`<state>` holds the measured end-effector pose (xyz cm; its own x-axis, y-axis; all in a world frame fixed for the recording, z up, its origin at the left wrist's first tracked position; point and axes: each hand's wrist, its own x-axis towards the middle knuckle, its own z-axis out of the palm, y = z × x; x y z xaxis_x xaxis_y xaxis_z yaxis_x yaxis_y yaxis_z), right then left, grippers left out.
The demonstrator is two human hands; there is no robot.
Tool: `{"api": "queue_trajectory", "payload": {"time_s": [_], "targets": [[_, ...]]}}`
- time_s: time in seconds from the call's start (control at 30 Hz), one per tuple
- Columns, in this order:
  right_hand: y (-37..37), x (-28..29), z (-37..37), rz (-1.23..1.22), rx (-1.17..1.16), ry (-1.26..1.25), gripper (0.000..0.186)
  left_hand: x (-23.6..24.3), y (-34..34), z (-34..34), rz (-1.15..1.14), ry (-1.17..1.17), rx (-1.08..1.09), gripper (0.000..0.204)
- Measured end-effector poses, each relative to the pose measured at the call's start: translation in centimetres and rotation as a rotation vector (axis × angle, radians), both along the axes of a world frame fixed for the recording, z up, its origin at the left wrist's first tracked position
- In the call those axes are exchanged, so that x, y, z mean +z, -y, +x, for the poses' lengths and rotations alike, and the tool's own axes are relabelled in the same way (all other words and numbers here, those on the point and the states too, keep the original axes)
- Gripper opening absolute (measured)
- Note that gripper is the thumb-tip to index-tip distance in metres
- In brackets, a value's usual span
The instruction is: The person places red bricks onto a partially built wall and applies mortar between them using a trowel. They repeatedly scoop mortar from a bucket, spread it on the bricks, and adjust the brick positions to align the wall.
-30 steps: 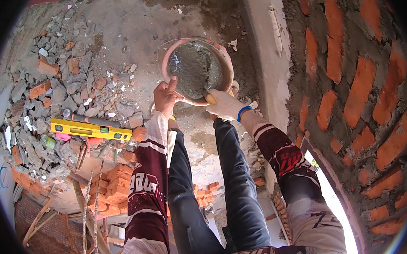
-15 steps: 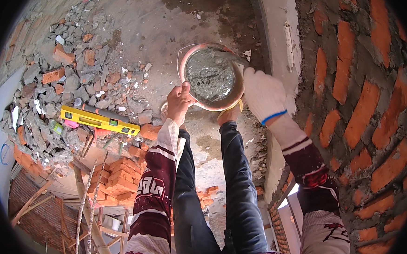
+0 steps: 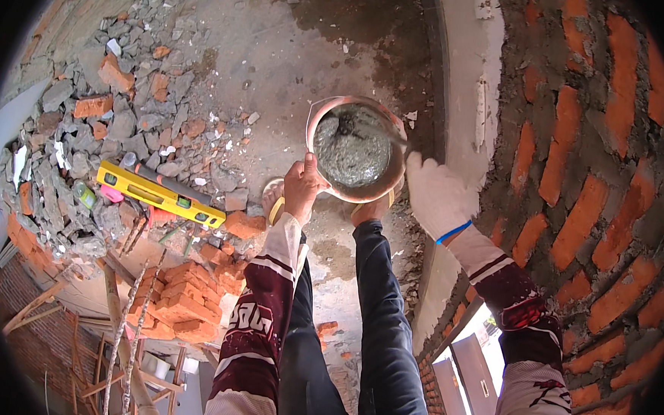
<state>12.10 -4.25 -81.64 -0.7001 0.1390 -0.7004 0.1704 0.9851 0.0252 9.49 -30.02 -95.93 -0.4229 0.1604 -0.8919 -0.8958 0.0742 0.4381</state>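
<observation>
A round pinkish bucket (image 3: 380, 189) stands in front of my feet, holding wet grey mortar (image 3: 354, 159). My bare left hand (image 3: 303, 188) grips its near left rim, thumb laid over the edge. My right hand (image 3: 441, 195), in a white knit glove with a blue cuff, is closed at the bucket's right side. From its fingers a thin grey trowel-like tool (image 3: 399, 141) reaches over the rim into the mortar. The tool's far end is sunk or blurred, so its exact shape cannot be made out. A dark hollow shows in the mortar near the far rim.
A rough brick wall (image 3: 564, 138) with mortar joints rises close on the right. At left lie broken rubble (image 3: 124, 122), a yellow spirit level (image 3: 162, 195) and stacked orange bricks (image 3: 185, 301). Wooden poles (image 3: 123, 332) stand at lower left. My sandalled feet are beside the bucket.
The view has shifted, so the bucket and both hands appear lower and farther right. A dark hollow has opened in the mortar, and more of the tool shows. My left hand keeps its grip.
</observation>
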Motion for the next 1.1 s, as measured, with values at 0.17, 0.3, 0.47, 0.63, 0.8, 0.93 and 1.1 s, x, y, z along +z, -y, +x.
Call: {"api": "queue_trajectory", "payload": {"time_s": [0.17,0.3,0.47,0.63,0.8,0.93,1.1], "targets": [[1.5,-4.3,-0.9,0.052,-0.245,0.164,0.023,-0.4,-0.5,0.3,-0.002,-0.004,-0.043,0.057],[1.8,-7.9,0.5,-0.136,-0.183,0.297,0.022,-0.9,-0.9,0.5,-0.05,-0.038,-0.039,0.055],[0.4,-8.3,2.6,-0.198,-0.16,0.362,0.025,-1.5,-1.2,1.1,-0.008,-0.02,0.023,0.057],[1.3,-7.0,3.1,-0.279,-0.27,0.404,0.028,-2.3,-1.0,1.4,-0.069,-0.039,-0.02,0.057],[2.5,-6.9,3.7,-0.36,-0.293,0.39,0.029,-2.6,-0.5,1.7,-0.097,-0.024,-0.014,0.055],[2.9,-7.2,4.2,-0.419,-0.294,0.394,0.03,-2.6,-0.1,1.8,-0.04,-0.024,0.032,0.055],[3.3,-6.9,4.7,-0.455,-0.338,0.351,0.029,-2.6,0.3,1.6,-0.006,-0.013,0.064,0.053]]}}
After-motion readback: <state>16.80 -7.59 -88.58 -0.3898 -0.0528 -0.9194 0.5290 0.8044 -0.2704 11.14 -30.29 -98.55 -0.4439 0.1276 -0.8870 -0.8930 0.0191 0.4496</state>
